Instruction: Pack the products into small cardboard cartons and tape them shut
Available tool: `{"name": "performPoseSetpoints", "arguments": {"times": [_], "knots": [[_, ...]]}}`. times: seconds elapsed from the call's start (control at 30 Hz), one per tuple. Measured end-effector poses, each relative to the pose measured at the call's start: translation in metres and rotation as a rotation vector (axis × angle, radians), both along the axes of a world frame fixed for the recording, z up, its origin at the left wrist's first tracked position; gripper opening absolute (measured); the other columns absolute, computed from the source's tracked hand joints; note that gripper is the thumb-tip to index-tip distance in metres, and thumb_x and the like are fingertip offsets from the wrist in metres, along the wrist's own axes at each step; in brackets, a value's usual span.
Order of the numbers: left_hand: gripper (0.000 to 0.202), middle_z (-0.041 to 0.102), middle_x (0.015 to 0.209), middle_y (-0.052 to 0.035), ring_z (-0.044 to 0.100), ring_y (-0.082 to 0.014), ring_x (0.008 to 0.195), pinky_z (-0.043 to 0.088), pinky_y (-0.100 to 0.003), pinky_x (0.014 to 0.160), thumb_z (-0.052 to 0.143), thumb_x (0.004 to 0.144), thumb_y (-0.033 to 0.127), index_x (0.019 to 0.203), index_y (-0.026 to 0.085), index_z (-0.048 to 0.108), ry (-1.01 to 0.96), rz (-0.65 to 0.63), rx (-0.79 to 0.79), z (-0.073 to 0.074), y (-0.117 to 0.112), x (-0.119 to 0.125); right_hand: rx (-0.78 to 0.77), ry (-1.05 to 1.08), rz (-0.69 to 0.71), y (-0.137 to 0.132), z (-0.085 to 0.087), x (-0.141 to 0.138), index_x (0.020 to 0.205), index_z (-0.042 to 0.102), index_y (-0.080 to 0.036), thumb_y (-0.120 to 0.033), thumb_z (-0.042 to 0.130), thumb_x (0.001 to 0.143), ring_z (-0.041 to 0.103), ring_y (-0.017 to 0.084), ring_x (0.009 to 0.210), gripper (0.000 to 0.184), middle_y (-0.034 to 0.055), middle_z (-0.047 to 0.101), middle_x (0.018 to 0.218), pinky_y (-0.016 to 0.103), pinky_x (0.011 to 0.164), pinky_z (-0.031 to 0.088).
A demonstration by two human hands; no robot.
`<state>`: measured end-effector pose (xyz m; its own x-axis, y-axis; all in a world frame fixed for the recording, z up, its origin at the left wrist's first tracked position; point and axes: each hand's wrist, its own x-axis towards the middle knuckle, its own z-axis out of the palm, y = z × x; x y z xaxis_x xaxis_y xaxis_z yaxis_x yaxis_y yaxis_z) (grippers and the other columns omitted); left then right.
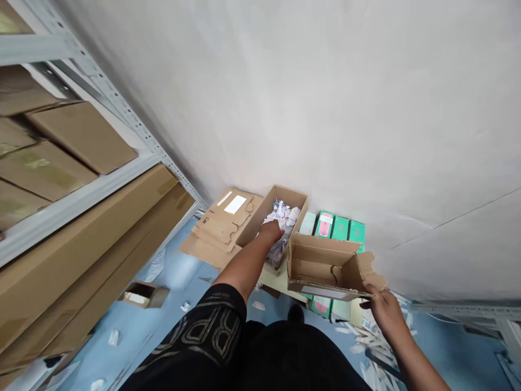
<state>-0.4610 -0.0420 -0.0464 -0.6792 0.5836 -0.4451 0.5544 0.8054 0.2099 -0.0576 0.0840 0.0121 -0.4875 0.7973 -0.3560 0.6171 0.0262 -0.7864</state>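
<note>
My left hand [272,231] reaches into a long open cardboard box [255,224] by the wall. Its fingers are curled into the crumpled white paper [290,216] inside, and the fingertips are partly hidden. My right hand [378,304] grips the right end of a second cardboard box [319,269], near its raised flap. This second box is open, tilted towards me, and its visible inside is bare. It is held above several green and white cartons [340,228], which it partly covers.
Flattened cardboard [230,220] with a white label lies left of the paper-filled box. Metal shelving [101,182] with brown cartons stands on the left. A small open box [148,294] and paper scraps [114,338] lie on the blue floor. More strips [376,347] litter the right.
</note>
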Motion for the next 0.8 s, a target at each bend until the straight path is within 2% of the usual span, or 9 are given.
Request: {"name": "performPoseSetpoints", "arguments": {"times": [0.07,0.17,0.27,0.33,0.5,0.6,0.7,0.77,0.8], "knots": [[0.07,0.063,0.135,-0.0267,0.061,-0.0374,0.126,0.048,-0.045,0.101,0.072,0.083,0.051,0.138,0.013,0.053,0.004,-0.004,-0.023,-0.009,0.01,-0.003,-0.01,-0.006,-0.016,-0.001,0.004,-0.005,0.065,0.07,-0.016,-0.064,0.053,0.083,0.072,0.03,0.067,0.054,0.0113,0.072,0.064,0.033,0.059,0.053],[0.059,0.066,0.13,-0.0274,0.064,-0.0377,0.122,0.049,-0.046,0.1,0.077,0.079,0.04,0.129,0.013,0.061,-0.017,-0.035,-0.046,-0.016,0.016,-0.009,-0.019,-0.006,-0.071,-0.01,0.008,-0.009,0.065,0.067,-0.017,-0.067,0.051,0.084,0.073,0.03,0.066,0.055,0.011,0.073,0.067,0.033,0.058,0.053],[0.047,0.068,0.125,-0.0274,0.066,-0.0373,0.119,0.049,-0.045,0.099,0.079,0.075,0.028,0.117,0.012,0.069,-0.033,-0.076,-0.024,-0.013,0.012,-0.018,-0.008,-0.029,-0.104,-0.026,0.009,-0.01,0.059,0.062,-0.02,-0.069,0.05,0.084,0.072,0.03,0.064,0.056,0.0103,0.07,0.062,0.032,0.057,0.052],[0.041,0.069,0.125,-0.0266,0.066,-0.0368,0.119,0.049,-0.043,0.099,0.077,0.075,0.022,0.115,0.012,0.071,-0.023,-0.1,0.027,-0.004,0.004,-0.024,-0.005,-0.047,-0.123,-0.04,0.01,-0.01,0.056,0.059,-0.021,-0.069,0.048,0.084,0.07,0.03,0.063,0.057,0.0095,0.067,0.057,0.032,0.057,0.051],[0.036,0.072,0.121,-0.0185,0.067,-0.0317,0.113,0.049,-0.037,0.094,0.062,0.085,0.018,0.121,0.016,0.069,0.032,-0.12,0.242,0.035,-0.044,-0.048,0.093,-0.084,-0.205,-0.082,0.011,-0.017,0.052,0.059,-0.022,-0.066,0.047,0.082,0.066,0.027,0.058,0.055,0.0095,0.066,0.055,0.033,0.055,0.047],[0.034,0.075,0.104,-0.0097,0.07,-0.025,0.097,0.052,-0.032,0.086,0.059,0.087,0.024,0.118,0.018,0.069,-0.043,-0.002,0.589,0.067,-0.084,-0.06,0.16,-0.119,-0.247,-0.105,0.014,-0.024,0.05,0.059,-0.022,-0.064,0.046,0.081,0.065,0.026,0.056,0.054,0.0102,0.066,0.053,0.032,0.054,0.045],[0.037,0.074,0.094,-0.0044,0.069,-0.0208,0.088,0.054,-0.029,0.08,0.058,0.088,0.034,0.119,0.017,0.067,-0.241,0.087,0.993,0.106,-0.119,-0.056,0.148,-0.144,-0.281,-0.125,0.021,-0.031,0.055,0.065,-0.021,-0.062,0.044,0.082,0.066,0.027,0.057,0.054,0.0101,0.066,0.054,0.033,0.056,0.045],[0.037,0.074,0.098,-0.0049,0.068,-0.0213,0.093,0.054,-0.031,0.084,0.06,0.088,0.039,0.116,0.017,0.068,-0.301,-0.014,1.127,0.133,-0.133,-0.041,0.162,-0.164,-0.281,-0.137,0.028,-0.033,0.055,0.064,-0.021,-0.063,0.041,0.083,0.066,0.027,0.058,0.056,0.0102,0.065,0.054,0.033,0.057,0.045],[0.033,0.074,0.104,-0.0055,0.067,-0.022,0.098,0.053,-0.032,0.09,0.062,0.088,0.037,0.113,0.018,0.07,-0.297,-0.144,1.135,0.145,-0.137,-0.03,0.193,-0.178,-0.277,-0.143,0.031,-0.035,0.053,0.062,-0.021,-0.063,0.04,0.084,0.065,0.027,0.059,0.057,0.0104,0.065,0.054,0.033,0.058,0.044]]}}
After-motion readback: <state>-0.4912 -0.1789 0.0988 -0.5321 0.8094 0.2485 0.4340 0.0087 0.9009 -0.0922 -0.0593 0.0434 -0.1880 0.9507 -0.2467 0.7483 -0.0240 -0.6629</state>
